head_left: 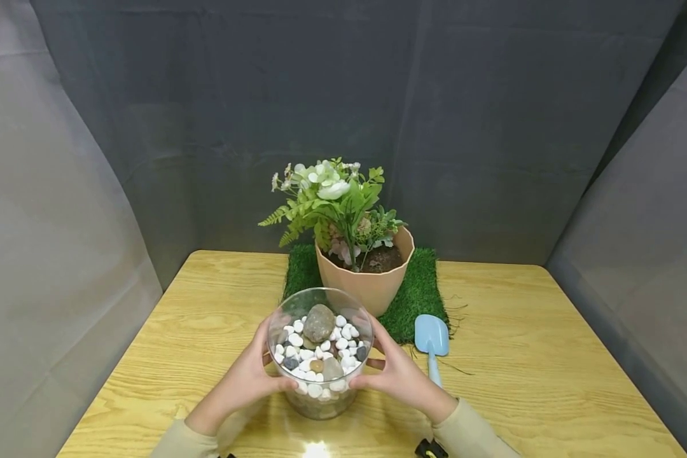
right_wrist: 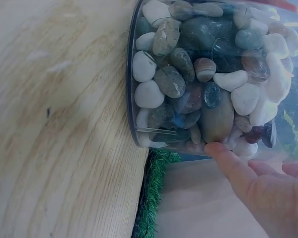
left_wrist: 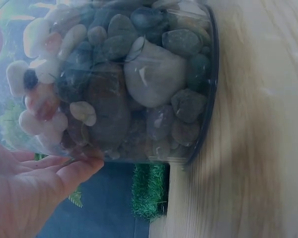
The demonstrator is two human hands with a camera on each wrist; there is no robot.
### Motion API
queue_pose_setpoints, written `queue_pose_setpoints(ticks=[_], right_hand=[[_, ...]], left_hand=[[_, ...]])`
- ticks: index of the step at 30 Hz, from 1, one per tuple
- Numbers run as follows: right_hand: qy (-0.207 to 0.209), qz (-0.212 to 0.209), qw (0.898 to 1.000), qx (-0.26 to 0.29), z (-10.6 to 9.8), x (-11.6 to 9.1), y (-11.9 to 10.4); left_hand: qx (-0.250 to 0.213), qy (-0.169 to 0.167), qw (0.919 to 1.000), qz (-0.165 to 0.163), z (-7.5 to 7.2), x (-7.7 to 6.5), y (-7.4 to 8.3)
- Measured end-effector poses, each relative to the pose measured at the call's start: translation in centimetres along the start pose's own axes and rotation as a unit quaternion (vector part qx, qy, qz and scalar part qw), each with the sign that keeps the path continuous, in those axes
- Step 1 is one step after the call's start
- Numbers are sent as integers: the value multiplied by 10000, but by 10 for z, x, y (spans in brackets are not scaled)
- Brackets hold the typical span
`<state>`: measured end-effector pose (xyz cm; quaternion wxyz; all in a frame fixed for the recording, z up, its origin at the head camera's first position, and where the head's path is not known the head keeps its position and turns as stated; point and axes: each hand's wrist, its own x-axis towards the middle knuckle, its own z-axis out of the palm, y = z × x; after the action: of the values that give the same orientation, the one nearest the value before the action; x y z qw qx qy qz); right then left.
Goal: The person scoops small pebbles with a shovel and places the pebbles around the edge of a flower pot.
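A clear round vase holds white pebbles, darker stones and a large grey stone on top. My left hand grips its left side, thumb in front and fingers reaching round toward the back. On the opposite side my right hand holds it the same way. Through the wall, the left wrist view shows mixed stones packed to the bottom. The vase's base is at or close to the wooden table; I cannot tell whether it touches.
Behind the vase, a peach flower pot with soil, white flowers and green leaves stands on a green artificial grass mat. A light blue shovel lies to the right, on the mat's edge and the wooden table. Grey cloth walls enclose the table.
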<state>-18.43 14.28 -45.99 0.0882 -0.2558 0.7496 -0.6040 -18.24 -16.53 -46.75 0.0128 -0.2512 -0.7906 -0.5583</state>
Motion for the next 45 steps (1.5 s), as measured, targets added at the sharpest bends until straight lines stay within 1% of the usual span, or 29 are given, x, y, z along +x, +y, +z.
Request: queue_pose_setpoints(ticks=[5, 11, 19, 26, 29, 31, 36, 43, 45], right_hand=[[61, -27, 10000, -25, -1, -5, -1], [102, -71, 9999, 5, -5, -11, 0], [244, -44, 9997, 6, -10, -19, 2], [297, -328, 9989, -131, -14, -27, 2], [343, -234, 9991, -120, -15, -31, 2], [365, -243, 9989, -137, -15, -33, 1], [423, -351, 9983, -204, -18, -38, 2], [492, -149, 9986, -117, -22, -42, 6], [510, -164, 9984, -151, -22, -43, 7]], left_hand=[[3, -22, 10000, -20, 4, 0, 4], [-15, -43, 10000, 31, 9, 1, 7], [-150, -182, 9997, 10, 17, 4, 9], [-291, -250, 9992, 99, 23, 7, 9], [-370, -297, 9988, 136, 26, 8, 10], [-394, -323, 9986, 135, 28, 8, 11], [-423, -398, 9983, 39, 32, 10, 14], [-458, -491, 9977, -121, 36, 13, 14], [-453, -500, 9976, -181, 37, 14, 13]])
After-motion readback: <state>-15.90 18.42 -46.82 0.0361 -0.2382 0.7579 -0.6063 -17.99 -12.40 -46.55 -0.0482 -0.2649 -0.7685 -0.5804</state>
